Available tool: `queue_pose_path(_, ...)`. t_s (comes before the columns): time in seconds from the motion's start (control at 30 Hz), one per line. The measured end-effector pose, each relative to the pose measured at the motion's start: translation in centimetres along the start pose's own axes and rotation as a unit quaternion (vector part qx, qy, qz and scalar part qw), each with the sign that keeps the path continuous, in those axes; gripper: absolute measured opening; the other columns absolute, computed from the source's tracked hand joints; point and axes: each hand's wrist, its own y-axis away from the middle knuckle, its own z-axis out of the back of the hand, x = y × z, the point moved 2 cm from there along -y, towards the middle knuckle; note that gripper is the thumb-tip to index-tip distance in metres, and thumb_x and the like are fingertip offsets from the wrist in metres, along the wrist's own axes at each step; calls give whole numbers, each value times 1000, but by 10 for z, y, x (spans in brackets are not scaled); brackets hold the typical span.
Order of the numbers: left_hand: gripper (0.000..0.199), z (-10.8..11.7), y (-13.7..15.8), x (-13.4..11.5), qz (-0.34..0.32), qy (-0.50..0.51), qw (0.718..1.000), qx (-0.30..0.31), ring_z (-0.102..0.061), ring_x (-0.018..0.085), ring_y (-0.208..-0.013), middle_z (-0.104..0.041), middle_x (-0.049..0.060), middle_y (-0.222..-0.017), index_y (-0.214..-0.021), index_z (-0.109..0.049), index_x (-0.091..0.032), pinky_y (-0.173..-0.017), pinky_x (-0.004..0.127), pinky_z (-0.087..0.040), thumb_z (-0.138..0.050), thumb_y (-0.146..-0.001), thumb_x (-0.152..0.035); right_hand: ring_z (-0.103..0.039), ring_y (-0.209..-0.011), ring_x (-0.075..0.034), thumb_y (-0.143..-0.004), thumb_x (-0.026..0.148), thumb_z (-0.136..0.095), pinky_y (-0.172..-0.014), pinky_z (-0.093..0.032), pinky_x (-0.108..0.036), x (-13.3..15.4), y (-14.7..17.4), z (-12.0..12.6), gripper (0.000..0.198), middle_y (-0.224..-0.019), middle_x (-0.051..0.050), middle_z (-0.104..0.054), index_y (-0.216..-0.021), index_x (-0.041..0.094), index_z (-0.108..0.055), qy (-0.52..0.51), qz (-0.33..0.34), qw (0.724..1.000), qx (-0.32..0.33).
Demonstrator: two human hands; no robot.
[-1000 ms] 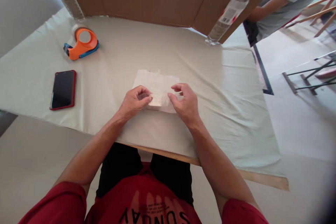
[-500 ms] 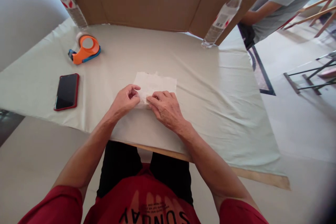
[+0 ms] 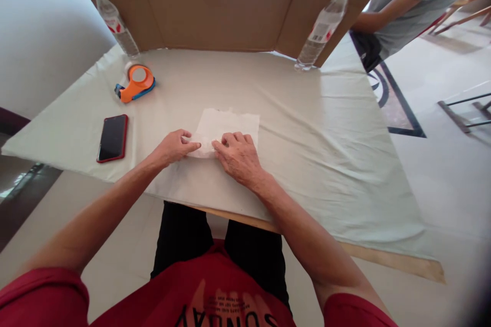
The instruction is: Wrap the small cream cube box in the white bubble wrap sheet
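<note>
Your left hand is at the near left part of the white sheet, its thumb laid over the paper and its forefinger tip a little apart from the thumb. The other fingers tuck out of sight, so you cannot tell whether they pinch the edge. Your right hand bends over the sheet with its fingers drawn together, the tips down on the crumpled near fold, just beside your left thumb; whether finger and thumb pinch anything there, you cannot tell.

The sheet lies between and beneath your two hands, its flat part reaching away beyond the fingertips — it rests on the cloth-covered surface.

Level with your left hand and well off to its left lies the phone, dark screen up in a red case. Farther out beyond that hand sits the orange tape dispenser, with the left bottle standing just behind it.

Straight ahead of both hands rises the cardboard panel. Ahead and to the right of your right hand stands the right bottle, close by the panel's edge — and beyond it shows another person's forearm.
</note>
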Motion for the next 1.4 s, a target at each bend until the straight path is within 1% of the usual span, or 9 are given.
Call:
queue_pose_path(0.07, 46, -1, 1, -5, 41, 29, 999, 15, -58, 14, -53, -62, 0, -75, -109, -59, -15, -45, 24, -34, -76, -73, -37, -44, -94, -26, -100, 26, -46, -78, -24, -39, 0, 0, 0, 23, -106, -10, -64, -110, 22, -66, 2, -1, 1000, -1)
queue_pose_path(0.2, 23, -6, 0, -16, 95, 90, 991, 28, -49, 10, -45, -57, -3, -63, -83, -59, -17, -44, 24, -32, -75, -74, -29, -44, -94, -26, -102, 28, -43, -78, -23, -40, 1, 0, -1, 25, -107, -10, -64, -110, 22, -66, 3, -4, 1000, -3)
queue_pose_path(0.33, 29, -6, 0, -16, 113, 132, 985, 17, -45, 8, -43, -57, -4, -60, -75, -57, -18, -44, 24, -32, -81, -67, -31, -44, -93, -25, -100, 27, -46, -77, -23, -39, 1, 0, -2, 23, -106, -10, -64, -110, 22, -67, -4, -4, 1000, 0)
queue_pose_path(0.47, 28, -6, -2, -12, 123, 114, 985, 46, -45, 9, -45, -57, -2, -61, -71, -58, -18, -46, 24, -33, -81, -66, -33, -44, -93, -25, -101, 26, -46, -77, -23, -40, 1, 0, -3, 23, -107, -10, -64, -109, 21, -66, -5, 0, 1000, -2)
queue_pose_path(0.6, 32, -9, -7, -19, 114, 82, 988, 56, -44, 10, -46, -50, -3, -54, -61, -53, -20, -45, 25, -30, -81, -64, -34, -44, -93, -25, -101, 26, -45, -77, -23, -40, 0, 0, -3, 23, -105, -10, -64, -107, 21, -66, -5, -3, 1000, -7)
queue_pose_path(0.8, 19, -14, -11, -34, 59, 15, 998, 25, -50, 15, -53, -49, -2, -51, -60, -55, -20, -46, 25, -33, -74, -62, -23, -45, -93, -26, -100, 24, -46, -77, -24, -40, 0, 1, -3, 21, -105, -10, -64, -107, 22, -66, -10, 4, 1000, -14)
queue_pose_path(0.97, 22, -21, -14, -40, 71, 6, 997, 15, -50, 16, -54, -46, -2, -50, -54, -48, -21, -48, 27, -35, -68, -58, -13, -45, -93, -26, -99, 22, -47, -77, -25, -40, 1, 0, -3, 21, -104, -10, -65, -107, 22, -66, -16, 0, 1000, -10)
queue_pose_path(1.17, 17, -27, -10, -49, 77, 69, 995, 12, -53, 16, -55, -53, 0, -57, -59, -49, -20, -49, 27, -38, -64, -64, -14, -45, -92, -26, -99, 24, -48, -77, -25, -40, 1, 1, -5, 21, -104, -11, -65, -109, 20, -65, -14, -1, 1000, -22)
queue_pose_path(1.4, 14, -33, 1, -54, 59, 161, 985, -4, -49, 11, -54, -49, -2, -57, -63, -47, -20, -47, 24, -37, -59, -67, -15, -49, -95, -27, -97, 26, -52, -80, -27, -40, 1, 1, -5, 24, -107, -10, -68, -117, 18, -61, -35, -6, 999, -29)
